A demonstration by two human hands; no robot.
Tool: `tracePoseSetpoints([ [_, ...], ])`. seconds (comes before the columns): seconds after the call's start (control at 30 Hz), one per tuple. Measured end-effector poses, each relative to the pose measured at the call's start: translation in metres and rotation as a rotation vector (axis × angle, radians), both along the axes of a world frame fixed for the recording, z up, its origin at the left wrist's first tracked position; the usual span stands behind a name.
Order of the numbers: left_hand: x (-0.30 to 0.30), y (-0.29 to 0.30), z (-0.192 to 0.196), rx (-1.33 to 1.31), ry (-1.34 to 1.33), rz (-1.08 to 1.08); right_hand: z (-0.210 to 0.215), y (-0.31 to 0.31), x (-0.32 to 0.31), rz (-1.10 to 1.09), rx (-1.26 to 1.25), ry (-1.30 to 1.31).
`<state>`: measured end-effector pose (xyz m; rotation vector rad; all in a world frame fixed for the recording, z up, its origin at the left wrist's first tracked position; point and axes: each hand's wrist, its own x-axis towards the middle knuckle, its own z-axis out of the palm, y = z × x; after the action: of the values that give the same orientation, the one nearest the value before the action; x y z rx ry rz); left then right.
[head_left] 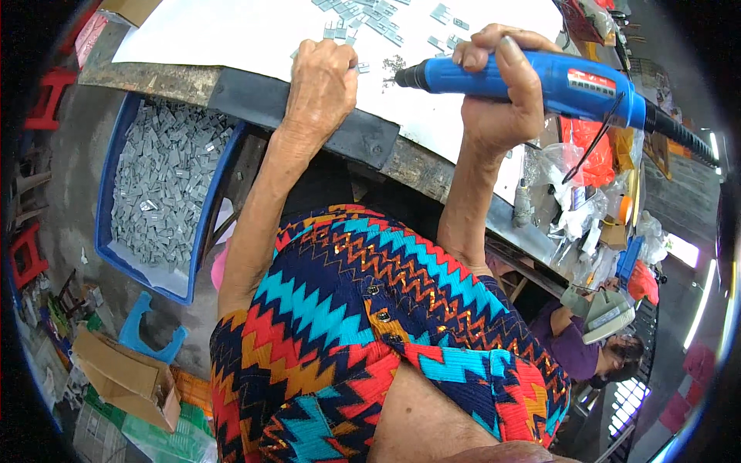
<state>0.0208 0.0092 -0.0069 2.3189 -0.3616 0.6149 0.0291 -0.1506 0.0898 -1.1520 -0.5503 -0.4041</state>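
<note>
The blue power tool (540, 81) is gripped tight in the right hand (502, 92), its black tip just beside the left hand (324, 77), whose bent fingers press a small grey metal piece (361, 68) on the white sheet (231, 35).

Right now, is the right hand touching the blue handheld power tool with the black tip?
Touching. The head view shows the right hand wrapped around the blue handheld power tool, fingers over its body above the white sheet.

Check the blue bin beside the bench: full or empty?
Nearly full. The blue bin holds a heap of small grey metal pieces that covers its bottom and reaches close to the rim; only its near end shows a bare strip.
</note>
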Motion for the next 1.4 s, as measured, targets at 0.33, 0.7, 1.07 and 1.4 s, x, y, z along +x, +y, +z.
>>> tracePoseSetpoints([
  [0.33,0.001,-0.004,-0.003,-0.008,-0.043,0.004,0.010,0.039,0.016,-0.113,-0.119,-0.010],
  [0.7,0.002,-0.007,0.002,-0.020,-0.031,-0.005,0.008,0.046,0.022,-0.046,-0.123,-0.081],
  [1.07,0.001,-0.007,-0.001,-0.070,-0.053,0.015,0.002,0.047,0.024,-0.079,-0.134,-0.029],
  [1.4,0.002,-0.008,-0.003,-0.062,-0.055,0.015,0.000,0.048,0.024,-0.068,-0.114,-0.002],
])
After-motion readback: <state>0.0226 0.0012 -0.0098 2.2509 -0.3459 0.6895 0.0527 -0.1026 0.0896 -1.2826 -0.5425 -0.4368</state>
